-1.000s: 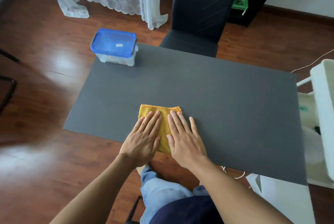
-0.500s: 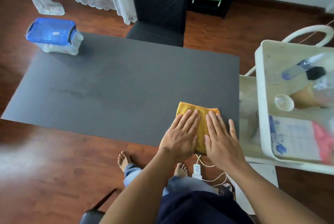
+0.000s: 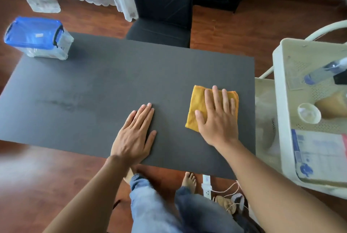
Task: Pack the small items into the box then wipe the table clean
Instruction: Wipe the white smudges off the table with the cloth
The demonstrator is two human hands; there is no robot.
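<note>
A folded yellow cloth [image 3: 197, 105] lies on the dark grey table [image 3: 105, 90] near its right edge. My right hand [image 3: 217, 118] presses flat on the cloth, fingers spread. Flat on the bare table to the left of the cloth rests my left hand [image 3: 135, 135], holding nothing. A clear plastic box with a blue lid [image 3: 37, 37], closed, stands at the table's far left corner. A faint damp streak [image 3: 62, 103] shows on the table's left half.
A black chair [image 3: 161, 7] stands behind the table. A white cart [image 3: 281, 86] with a bottle, a cup and papers stands right next to the table's right edge. A power strip [image 3: 206, 185] and cables lie on the wooden floor by my feet.
The cloth has slid right and away from me under my right hand. My left hand has come off the cloth and now lies on the bare table.
</note>
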